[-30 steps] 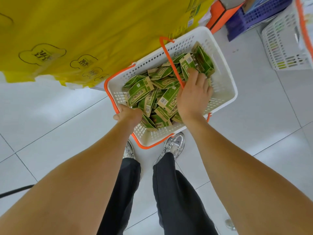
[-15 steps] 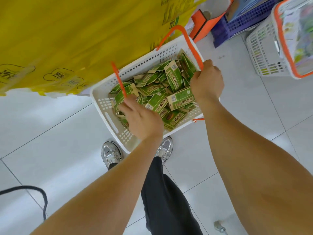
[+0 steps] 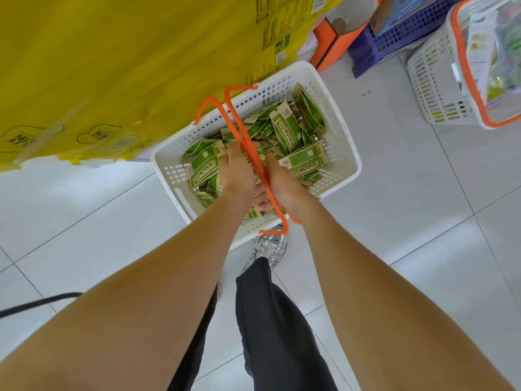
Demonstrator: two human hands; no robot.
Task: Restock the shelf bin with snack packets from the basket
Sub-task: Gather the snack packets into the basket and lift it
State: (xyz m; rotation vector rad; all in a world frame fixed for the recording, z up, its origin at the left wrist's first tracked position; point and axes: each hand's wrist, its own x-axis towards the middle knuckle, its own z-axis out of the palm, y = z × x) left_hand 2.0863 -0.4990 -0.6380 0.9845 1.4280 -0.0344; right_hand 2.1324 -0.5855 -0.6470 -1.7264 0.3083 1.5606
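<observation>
A white plastic basket (image 3: 169, 176) stands on the tiled floor in front of my feet, filled with several green and tan snack packets (image 3: 304, 160). Its two orange handles (image 3: 242, 131) are raised and meet over the middle of the basket. My left hand (image 3: 238, 172) and my right hand (image 3: 286, 183) close in on the handles from either side, palms facing, fingers curled round them low down. No packet is in either hand. The shelf bin is out of view.
Large yellow packages (image 3: 127, 66) hang over the top left, right above the basket's far edge. A second white basket with an orange rim (image 3: 434, 80) stands at the right, behind it a purple crate (image 3: 408, 32) and an orange box (image 3: 332, 43). A black cable (image 3: 36, 304) lies on the floor at left.
Both hands left the packets and took a handle each, then swung the two handles up and together over the basket's middle. The basket has shifted slightly on the floor.
</observation>
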